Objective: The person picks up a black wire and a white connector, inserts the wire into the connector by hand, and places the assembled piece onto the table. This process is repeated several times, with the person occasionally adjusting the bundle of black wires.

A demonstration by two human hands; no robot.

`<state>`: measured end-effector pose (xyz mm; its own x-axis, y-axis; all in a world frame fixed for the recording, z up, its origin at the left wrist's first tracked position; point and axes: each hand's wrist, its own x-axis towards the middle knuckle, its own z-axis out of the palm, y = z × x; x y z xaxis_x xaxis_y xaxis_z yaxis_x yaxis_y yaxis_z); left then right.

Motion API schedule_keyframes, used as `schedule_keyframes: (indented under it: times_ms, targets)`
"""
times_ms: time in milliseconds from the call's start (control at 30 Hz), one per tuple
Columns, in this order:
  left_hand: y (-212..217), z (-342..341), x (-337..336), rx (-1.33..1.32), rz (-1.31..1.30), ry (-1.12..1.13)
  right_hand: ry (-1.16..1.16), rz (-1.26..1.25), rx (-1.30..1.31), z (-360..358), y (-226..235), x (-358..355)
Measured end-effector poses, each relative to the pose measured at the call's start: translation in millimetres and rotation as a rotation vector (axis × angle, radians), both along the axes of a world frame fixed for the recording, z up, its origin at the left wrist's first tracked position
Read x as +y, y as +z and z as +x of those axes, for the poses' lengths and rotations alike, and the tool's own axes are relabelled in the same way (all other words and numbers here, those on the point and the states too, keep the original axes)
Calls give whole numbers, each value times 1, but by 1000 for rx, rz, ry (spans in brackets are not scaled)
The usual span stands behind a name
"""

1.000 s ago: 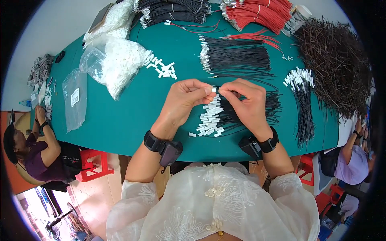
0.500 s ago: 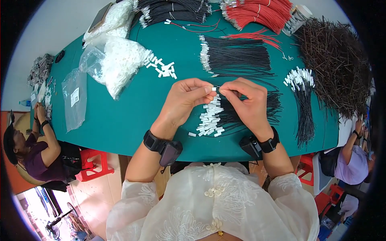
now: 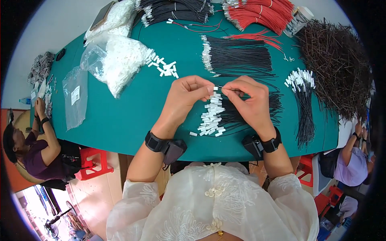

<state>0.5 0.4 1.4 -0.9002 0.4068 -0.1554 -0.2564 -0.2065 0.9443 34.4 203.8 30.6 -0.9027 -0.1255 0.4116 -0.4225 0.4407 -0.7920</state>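
Observation:
Between thumb and fingers, my left hand [image 3: 189,93] pinches a small white connector housing [image 3: 216,88]. My right hand [image 3: 250,97] pinches the end of a thin black wire [image 3: 221,86], whose tip meets the housing; how far it sits inside is too small to tell. Just below both hands lies a pile of black wires with white housings [image 3: 212,116] on their ends. A lone white housing [image 3: 193,133] rests left of that pile. Beyond my hands, black wires with bare crimped ends [image 3: 239,54] are spread in a row.
An open plastic bag of white housings [image 3: 120,60] spills some loose ones to its right. At the back lie black wire bundles [image 3: 177,12] and red wire bundles [image 3: 259,14]. A tied bunch [image 3: 302,104] and a brown tangled heap [image 3: 335,66] lie right. Other people sit at both sides.
Both hands stay together at nearly the same spot, still pinching the housing and wire. The view has shifted very slightly.

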Motion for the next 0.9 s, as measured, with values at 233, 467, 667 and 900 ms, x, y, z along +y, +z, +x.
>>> schedule_keyframes:
  times_ms: [233, 467, 667, 900]
  targets:
    - [-3, 3, 4, 404, -492, 38, 104, 292, -81, -9, -3, 25]
    - [-4, 2, 5, 525, -553, 15, 137, 477, -97, -8, -3, 27]
    - [2, 2, 7, 496, -598, -53, 161, 539, -119, -5, 0, 29]
    - [-2, 7, 4, 600, -601, -85, 183, 581, -76, 2, -5, 25]
